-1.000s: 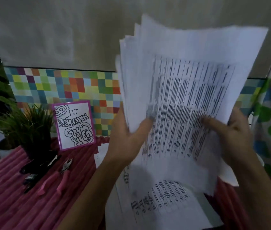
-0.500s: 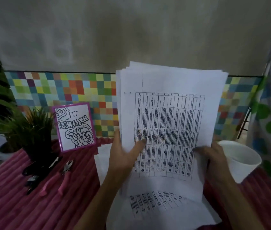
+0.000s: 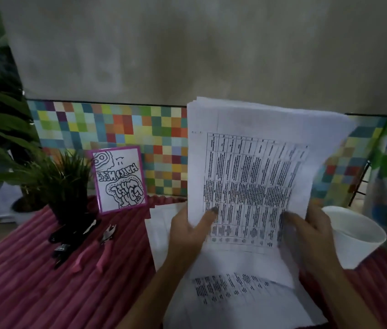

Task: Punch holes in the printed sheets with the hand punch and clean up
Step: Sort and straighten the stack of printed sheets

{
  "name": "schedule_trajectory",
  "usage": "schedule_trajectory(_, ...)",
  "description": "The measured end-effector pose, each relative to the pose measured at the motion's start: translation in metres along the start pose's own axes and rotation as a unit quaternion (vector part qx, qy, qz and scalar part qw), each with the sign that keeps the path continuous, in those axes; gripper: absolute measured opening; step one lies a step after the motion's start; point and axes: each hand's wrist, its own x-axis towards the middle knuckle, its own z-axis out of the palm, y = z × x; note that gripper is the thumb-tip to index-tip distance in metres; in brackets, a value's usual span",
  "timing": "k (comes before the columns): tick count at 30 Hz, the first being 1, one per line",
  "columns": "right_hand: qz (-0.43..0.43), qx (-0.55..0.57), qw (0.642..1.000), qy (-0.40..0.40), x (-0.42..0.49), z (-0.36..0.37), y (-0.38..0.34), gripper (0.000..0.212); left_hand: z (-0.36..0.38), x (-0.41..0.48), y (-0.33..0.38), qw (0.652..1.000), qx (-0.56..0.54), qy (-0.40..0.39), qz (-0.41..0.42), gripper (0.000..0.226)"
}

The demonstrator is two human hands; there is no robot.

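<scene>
Progress: probably early. Blur hides whether any holes are punched, and clean-up is not yet begun.
Left hand (image 3: 187,236): pinches the stack's lower left edge.
Right hand (image 3: 311,241): grips its lower right edge.
Stack of printed sheets (image 3: 254,176): upright between both hands, with dense tables and uneven edges.
Hand punch (image 3: 100,248): pink-handled, lying well left of the left hand.
Loose sheets (image 3: 235,295): flat beneath both hands.

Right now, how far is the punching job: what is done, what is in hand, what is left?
Done: no holes show. In hand: the left hand and right hand hold the stack of sheets upright. Left: the pink-handled punch lies on the red cloth, loose sheets lie underneath, so punching and cleanup likely remain.
</scene>
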Motion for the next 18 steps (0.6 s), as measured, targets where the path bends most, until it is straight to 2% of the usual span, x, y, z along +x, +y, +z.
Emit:
schedule_trajectory(1, -0.012, -0.024, 1.000, 0.010, 0.004, -0.002, -0.007, 0.035, -0.002, 0.001, 0.002, 1.000, 0.007, -0.004, 0.003, 0.014)
schedule_trajectory(3, -0.027, -0.075, 0.996, 0.033, 0.019, -0.011, -0.018, 0.026, -0.014, 0.008, 0.002, 0.998, 0.000, 0.038, -0.049, 0.024)
schedule_trajectory(4, -0.026, -0.100, 0.994, 0.046, 0.029, -0.018, -0.020, 0.022, -0.026, 0.013, -0.004, 0.992, 0.024, 0.083, -0.091, 0.029)
schedule_trajectory(5, -0.013, -0.116, 0.991, 0.058, 0.037, -0.025, -0.019, 0.020, -0.041, 0.018, -0.012, 0.980, 0.107, 0.115, -0.124, 0.034)
schedule_trajectory(6, 0.010, -0.124, 0.990, 0.062, 0.043, -0.030, -0.016, 0.020, -0.057, 0.021, -0.023, 0.950, 0.246, 0.112, -0.159, 0.037)
schedule_trajectory(7, 0.041, -0.127, 0.989, 0.065, 0.048, -0.033, -0.011, 0.021, -0.070, 0.022, -0.032, 0.910, 0.359, 0.073, -0.195, 0.039)
schedule_trajectory(8, 0.078, -0.131, 0.986, 0.066, 0.050, -0.035, -0.004, 0.021, -0.077, 0.022, -0.038, 0.876, 0.426, 0.021, -0.226, 0.040)
schedule_trajectory(9, 0.113, -0.147, 0.981, 0.056, 0.049, -0.035, 0.003, 0.020, -0.079, 0.021, -0.042, 0.858, 0.449, -0.017, -0.250, 0.041)
schedule_trajectory(11, 0.173, -0.192, 0.966, 0.014, 0.043, -0.028, 0.021, 0.015, -0.071, 0.016, -0.046, 0.856, 0.445, -0.032, -0.260, 0.047)
schedule_trajectory(14, 0.264, -0.194, 0.943, -0.053, 0.025, -0.007, 0.044, 0.009, -0.058, 0.015, -0.052, 0.863, 0.449, -0.015, -0.233, 0.057)
schedule_trajectory(17, 0.248, -0.225, 0.936, -0.105, 0.018, 0.004, 0.070, 0.023, -0.051, 0.014, -0.056, 0.892, 0.397, -0.008, -0.217, 0.043)
schedule_trajectory(18, 0.246, -0.218, 0.938, -0.108, 0.015, 0.006, 0.073, 0.017, -0.049, 0.014, -0.056, 0.896, 0.387, 0.007, -0.216, 0.040)
